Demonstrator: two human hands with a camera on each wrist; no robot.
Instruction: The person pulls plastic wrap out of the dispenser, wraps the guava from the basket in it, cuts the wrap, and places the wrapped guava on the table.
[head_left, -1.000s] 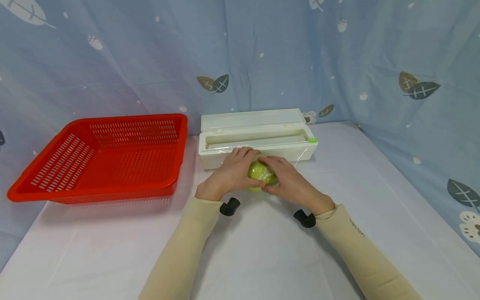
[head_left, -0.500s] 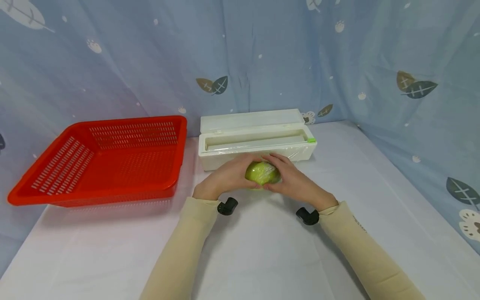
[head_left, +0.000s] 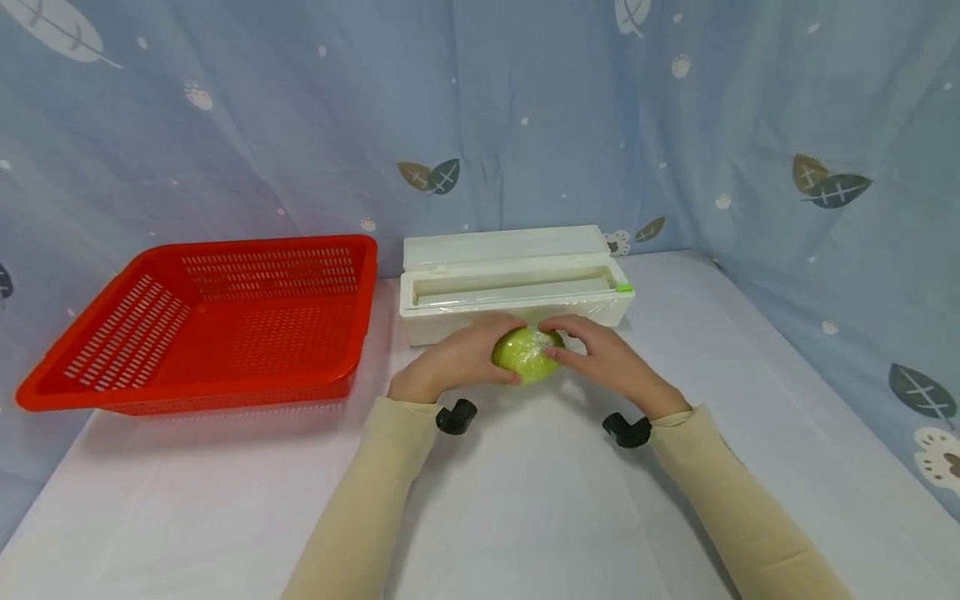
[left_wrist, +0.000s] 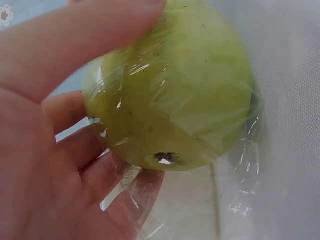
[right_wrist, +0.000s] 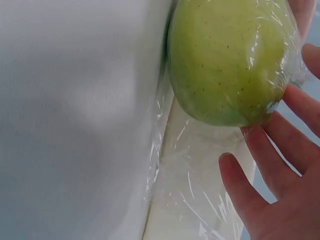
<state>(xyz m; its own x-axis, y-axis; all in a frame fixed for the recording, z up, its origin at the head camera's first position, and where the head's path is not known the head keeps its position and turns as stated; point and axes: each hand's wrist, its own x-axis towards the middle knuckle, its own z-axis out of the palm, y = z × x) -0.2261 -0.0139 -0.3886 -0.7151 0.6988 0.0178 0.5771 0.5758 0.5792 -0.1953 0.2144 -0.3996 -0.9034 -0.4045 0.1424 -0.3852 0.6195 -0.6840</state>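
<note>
A green apple [head_left: 522, 354] in clear cling film is held just in front of a white cling film box [head_left: 517, 287]. My left hand [head_left: 465, 358] curls round the apple's left side, thumb in front and fingers behind. Its thumb [left_wrist: 75, 42] lies across the filmed apple [left_wrist: 175, 95] in the left wrist view. At the apple's right side, the fingers of my right hand [head_left: 611, 362] are spread; the right wrist view shows some fingertips [right_wrist: 257, 137] at or against the apple's filmed surface [right_wrist: 227, 65]. Loose film [right_wrist: 192, 185] trails over the box front.
A red perforated basket [head_left: 262, 387] stands at the left of the table, which wears a white cloth [head_left: 525, 500]. The box lid [head_left: 506, 248] is raised at the back, and a green tab [head_left: 624, 288] sits at its right end. Behind hangs a blue patterned curtain [head_left: 540, 100].
My right hand has shifted right and loosened from the apple, exposing more of it. My left fingers, earlier spread over the box's front edge, have drawn in round the apple.
</note>
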